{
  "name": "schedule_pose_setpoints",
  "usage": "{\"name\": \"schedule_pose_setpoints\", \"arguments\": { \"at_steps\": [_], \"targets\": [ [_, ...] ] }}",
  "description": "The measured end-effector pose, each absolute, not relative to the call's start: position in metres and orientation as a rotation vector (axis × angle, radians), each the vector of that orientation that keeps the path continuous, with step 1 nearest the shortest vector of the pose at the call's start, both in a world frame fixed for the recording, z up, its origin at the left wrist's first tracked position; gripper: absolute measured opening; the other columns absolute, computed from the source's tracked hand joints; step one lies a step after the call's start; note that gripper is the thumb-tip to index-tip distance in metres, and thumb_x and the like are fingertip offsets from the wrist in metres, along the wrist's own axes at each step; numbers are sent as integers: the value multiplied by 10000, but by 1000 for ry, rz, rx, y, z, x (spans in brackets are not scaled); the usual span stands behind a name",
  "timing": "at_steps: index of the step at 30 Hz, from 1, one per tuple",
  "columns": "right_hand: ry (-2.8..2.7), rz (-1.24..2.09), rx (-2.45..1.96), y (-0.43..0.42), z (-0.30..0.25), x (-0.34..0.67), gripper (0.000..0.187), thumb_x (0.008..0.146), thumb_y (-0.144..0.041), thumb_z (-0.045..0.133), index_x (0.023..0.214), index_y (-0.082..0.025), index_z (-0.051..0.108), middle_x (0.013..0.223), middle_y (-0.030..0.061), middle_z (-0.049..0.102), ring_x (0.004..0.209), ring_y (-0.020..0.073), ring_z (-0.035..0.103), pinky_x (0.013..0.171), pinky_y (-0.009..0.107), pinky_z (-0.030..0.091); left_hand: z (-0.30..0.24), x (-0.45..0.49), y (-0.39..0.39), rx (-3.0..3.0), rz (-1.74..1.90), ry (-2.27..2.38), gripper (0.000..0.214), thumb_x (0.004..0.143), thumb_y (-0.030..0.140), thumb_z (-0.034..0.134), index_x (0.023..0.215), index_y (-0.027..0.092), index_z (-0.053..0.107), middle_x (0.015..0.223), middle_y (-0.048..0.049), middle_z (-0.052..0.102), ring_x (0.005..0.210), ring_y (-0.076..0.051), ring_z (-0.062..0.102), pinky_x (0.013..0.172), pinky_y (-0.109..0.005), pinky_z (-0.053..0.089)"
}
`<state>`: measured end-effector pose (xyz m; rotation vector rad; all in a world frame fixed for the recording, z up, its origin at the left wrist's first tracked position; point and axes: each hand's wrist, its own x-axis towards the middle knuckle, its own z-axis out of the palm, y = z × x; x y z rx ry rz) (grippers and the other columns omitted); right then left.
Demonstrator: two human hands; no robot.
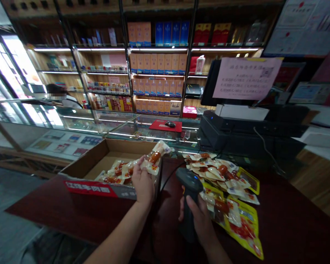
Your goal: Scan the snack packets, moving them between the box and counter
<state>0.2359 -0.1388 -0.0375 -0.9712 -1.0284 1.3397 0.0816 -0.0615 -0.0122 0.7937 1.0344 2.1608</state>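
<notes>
My left hand (142, 181) is closed on a clear snack packet (156, 157) with a reddish sausage inside, held up over the right end of an open cardboard box (84, 169). Several similar packets (115, 174) lie in the box. My right hand (199, 216) grips the handle of a black barcode scanner (190, 189), whose head points up and left towards the held packet. A black cable runs from the scanner across the dark red counter (286, 223).
A heap of snack packets (222, 183), some yellow-edged, lies on the counter right of the scanner. Behind it stands a black till with a monitor (236, 124) and a pink notice. Glass display cases (99, 124) and lit shelves of boxed goods fill the back. A person sits far left.
</notes>
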Motion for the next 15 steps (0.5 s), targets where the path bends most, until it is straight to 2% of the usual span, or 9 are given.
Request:
{"name": "schedule_pose_setpoints", "arguments": {
  "at_steps": [2,4,7,9,11,15],
  "targets": [
    [-1071,1361,-954,-138,-35,223,323,759,-501,576,769,-184,517,504,-47,543,386,114,512,388,228,431,-15,56,-61,755,2143,1092,451,709,167,491,1158,163,528,963,-74,637,727,-134,612,685,-270,497],
    [-1101,1374,-938,-138,-33,212,328,755,-502,578,734,-182,506,503,-45,540,384,109,507,387,223,422,-21,34,-59,777,2140,1216,489,681,111,474,1164,159,530,1065,-95,612,954,-181,599,867,-336,463],
    [-1123,1390,-928,-140,-29,202,336,743,-499,587,762,-172,517,496,-50,528,375,104,498,381,220,414,-24,15,-57,909,2145,1454,489,674,77,488,1154,154,540,1301,-115,479,1266,-208,382,1081,-372,251],
    [-1114,1378,-937,-143,-26,198,359,730,-504,596,808,-161,529,515,-48,533,373,101,500,378,218,413,-18,9,-58,1041,2172,1552,494,691,87,507,1180,158,519,1393,-111,378,1323,-207,289,1110,-365,186],
    [-1084,1366,-960,-146,-23,198,391,714,-515,607,850,-155,533,537,-46,541,369,99,503,369,216,412,-9,10,-63,1164,2218,1571,510,716,103,514,1221,173,482,1423,-101,335,1328,-200,277,1110,-357,190],
    [-1012,1354,-971,-150,-23,201,418,713,-515,611,926,-166,525,553,-52,547,365,101,501,360,218,417,7,25,-74,1300,2294,1390,492,762,137,518,1244,196,448,1391,-93,372,1308,-176,312,1098,-332,210]
  ]
}}
